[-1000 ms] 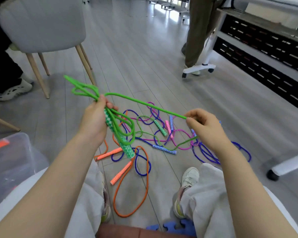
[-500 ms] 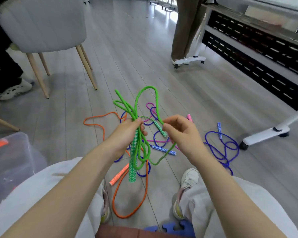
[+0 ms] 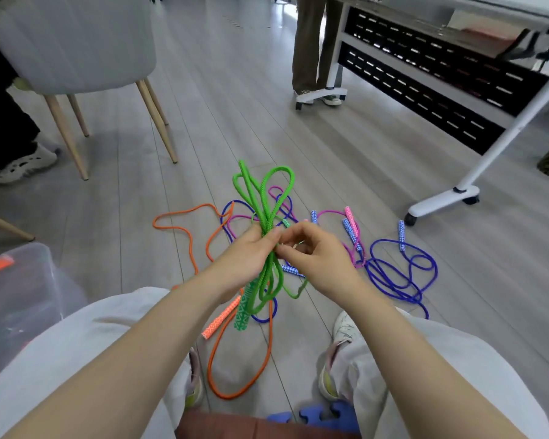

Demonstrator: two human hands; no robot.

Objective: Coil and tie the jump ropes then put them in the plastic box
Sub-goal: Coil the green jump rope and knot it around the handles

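Above the floor (image 3: 346, 160), between the knees: left hand (image 3: 246, 258) gripping the coiled green rope (image 3: 262, 198) at its middle, fingers curled round it; right hand (image 3: 314, 258) pinching a strand beside it, forearms converging.

Wearer's body seen from the head camera. Both forearms are bare, with no sleeves, watch or jewellery visible down to the left hand (image 3: 246, 259) and the right hand (image 3: 316, 258). The legs are covered by loose, light grey trousers (image 3: 86, 353), creased at the knees. On the right foot, a white sneaker (image 3: 346, 331) with pale laces and a yellowish sole edge; on the left foot, only the sneaker's yellow-green side edge (image 3: 194, 388) shows beneath the trouser leg.
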